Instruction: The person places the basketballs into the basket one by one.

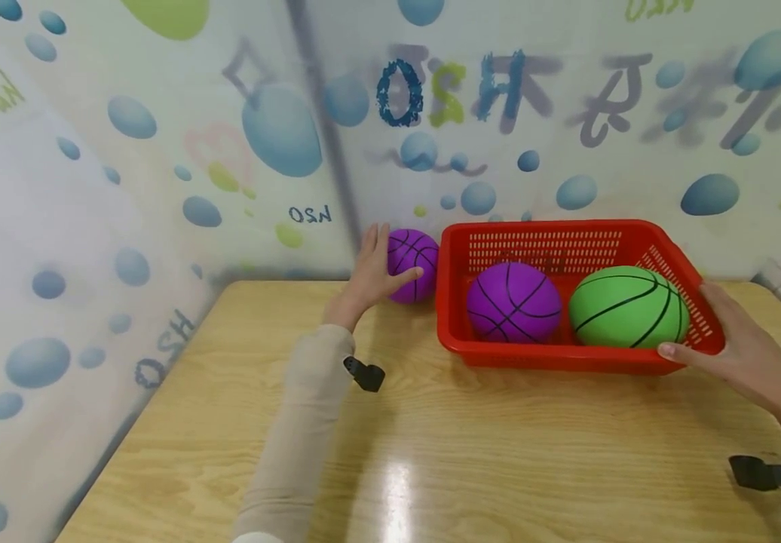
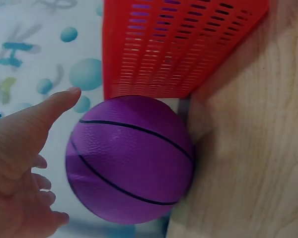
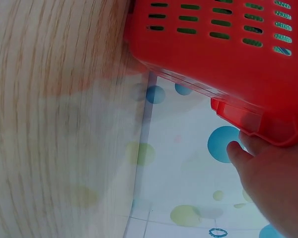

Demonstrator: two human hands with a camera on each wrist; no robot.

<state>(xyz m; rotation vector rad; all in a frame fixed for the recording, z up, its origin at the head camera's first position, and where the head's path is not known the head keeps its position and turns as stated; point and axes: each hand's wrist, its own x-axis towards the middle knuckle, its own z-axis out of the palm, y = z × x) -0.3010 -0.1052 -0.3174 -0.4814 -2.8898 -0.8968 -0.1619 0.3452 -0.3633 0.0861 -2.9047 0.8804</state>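
A purple ball (image 1: 412, 265) with black lines sits at the back of the table, just left of a red basket (image 1: 567, 360). My left hand (image 1: 372, 275) is beside that ball's left side, thumb spread across the front of it in the head view. From the left wrist, the ball (image 2: 131, 161) shows next to the basket's perforated end (image 2: 159, 54), with the thumb extended above the other fingers. Inside the basket lie a second purple ball (image 1: 514, 303) and a green ball (image 1: 628, 308). My right hand (image 1: 746, 351) grips the basket's right end, its thumb on the front rim corner.
The wooden table (image 1: 418, 445) extends in front of the basket. Behind it hangs a pale backdrop (image 1: 363, 181) printed with blue and green drops, which also runs down the left side. Dark wrist cameras (image 1: 365, 374) are strapped on both sleeves.
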